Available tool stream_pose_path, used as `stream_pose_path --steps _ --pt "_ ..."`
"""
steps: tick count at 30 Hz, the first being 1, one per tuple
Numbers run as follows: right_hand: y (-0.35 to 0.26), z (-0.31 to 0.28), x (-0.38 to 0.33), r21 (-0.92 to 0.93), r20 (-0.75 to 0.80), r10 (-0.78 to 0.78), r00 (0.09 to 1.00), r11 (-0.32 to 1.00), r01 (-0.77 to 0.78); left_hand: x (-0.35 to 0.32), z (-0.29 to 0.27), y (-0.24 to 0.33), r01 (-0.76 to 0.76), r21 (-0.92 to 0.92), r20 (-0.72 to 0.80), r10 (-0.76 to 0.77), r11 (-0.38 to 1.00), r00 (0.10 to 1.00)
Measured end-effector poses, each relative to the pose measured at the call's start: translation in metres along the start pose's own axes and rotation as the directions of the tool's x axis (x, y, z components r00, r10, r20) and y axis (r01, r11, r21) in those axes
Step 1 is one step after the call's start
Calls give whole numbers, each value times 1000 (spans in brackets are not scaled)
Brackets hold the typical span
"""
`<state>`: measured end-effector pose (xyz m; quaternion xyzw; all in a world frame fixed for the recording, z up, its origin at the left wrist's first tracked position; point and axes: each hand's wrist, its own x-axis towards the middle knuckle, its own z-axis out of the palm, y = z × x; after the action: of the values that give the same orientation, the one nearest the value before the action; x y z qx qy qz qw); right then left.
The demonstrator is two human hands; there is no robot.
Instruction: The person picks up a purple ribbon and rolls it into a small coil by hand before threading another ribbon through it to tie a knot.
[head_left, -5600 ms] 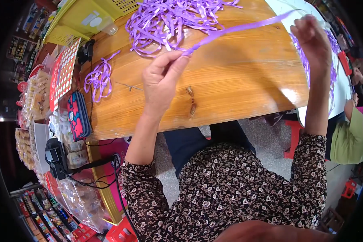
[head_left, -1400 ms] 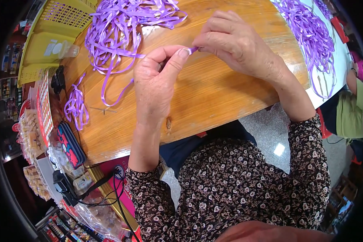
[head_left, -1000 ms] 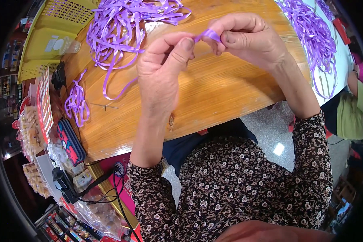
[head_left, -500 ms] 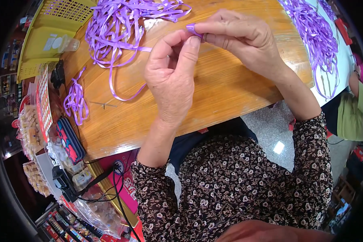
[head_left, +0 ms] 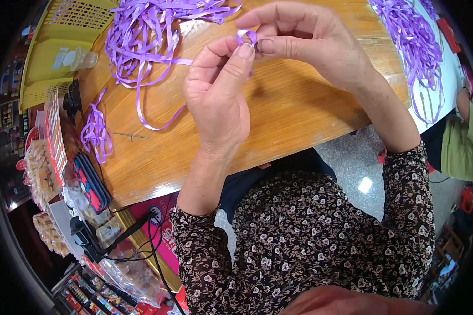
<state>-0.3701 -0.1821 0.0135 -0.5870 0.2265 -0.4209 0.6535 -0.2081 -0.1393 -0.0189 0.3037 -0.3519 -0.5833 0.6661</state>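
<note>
My left hand (head_left: 220,89) is pinching a narrow purple ribbon (head_left: 246,35) between thumb and forefinger, and a small loop of it stands up above the thumb tip. My right hand (head_left: 312,47) is close against the loop from the right. Its thumb tip lies beside the ribbon, while the forefinger is stretched out above, apart from the thumb. Part of the ribbon is hidden behind the fingers. One strand runs out from the left hand toward a large tangled heap of purple ribbon (head_left: 142,42) on the wooden table (head_left: 294,121).
A small ribbon bundle (head_left: 95,134) and a thin metal piece (head_left: 131,136) lie left on the table. Beyond them are a yellow basket (head_left: 73,39), a clear plastic cup (head_left: 84,59) and a patterned pouch (head_left: 91,184). More purple ribbon (head_left: 418,52) hangs at the right, near another person's arm (head_left: 463,105).
The right forefinger has lifted away from the thumb, leaving the ribbon loop visible above the left thumb. Both hands have shifted slightly left in the picture, as has the table.
</note>
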Motion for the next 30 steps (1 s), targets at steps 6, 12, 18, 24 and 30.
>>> stream_pose_path --steps 6,12,18,24,30 --pt "-13 12 0 -518 121 -295 948 796 314 -1 -7 -1 154 -100 -19 -157 983 987" --pt "-9 8 -1 -827 379 -515 769 186 531 4 -10 3 303 -104 1 -304 947 953" --pt "12 -24 36 -468 850 -527 12 -744 476 7 -11 8 288 -3 24 -288 958 957" --pt "34 -10 48 -395 534 -842 -78 -330 857 11 -18 16 336 134 33 -343 932 939" --pt "28 -15 55 -388 571 -802 -174 -451 804 12 -18 21 354 267 120 -396 896 911"
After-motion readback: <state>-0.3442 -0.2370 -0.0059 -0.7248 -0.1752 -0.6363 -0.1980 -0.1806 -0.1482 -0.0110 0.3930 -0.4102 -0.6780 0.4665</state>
